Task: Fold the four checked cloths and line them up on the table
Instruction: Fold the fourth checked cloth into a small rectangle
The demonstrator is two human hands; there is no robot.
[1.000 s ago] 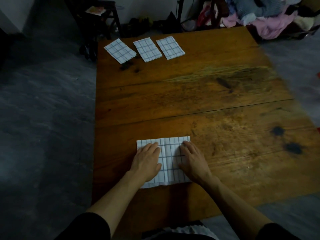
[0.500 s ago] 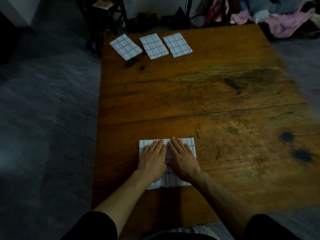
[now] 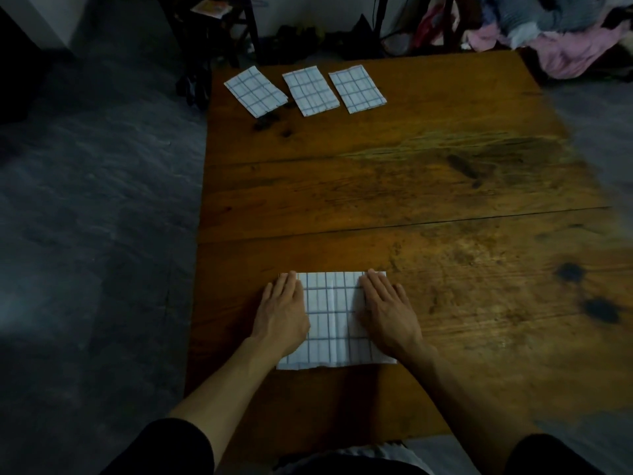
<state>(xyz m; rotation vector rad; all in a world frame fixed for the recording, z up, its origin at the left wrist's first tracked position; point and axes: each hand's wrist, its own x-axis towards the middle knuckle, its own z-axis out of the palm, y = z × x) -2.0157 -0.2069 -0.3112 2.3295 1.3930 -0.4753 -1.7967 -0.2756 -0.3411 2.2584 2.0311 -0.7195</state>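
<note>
Left hand (image 3: 283, 311) is lying flat, palm down, fingers released, pressing the fourth cloth's (image 3: 334, 320) left side, likely flattening the fold. Right hand (image 3: 387, 311) is doing the same on its right side, grasping nothing. The cloth is sitting at the near table (image 3: 445, 217) edge, looking only partly folded. Three folded cloths (image 3: 310, 90) are lining up in a row at the far left; the spot right of them is sitting open. Clothes pile (image 3: 565, 36) is lying beyond the table, not obstructing.
</note>
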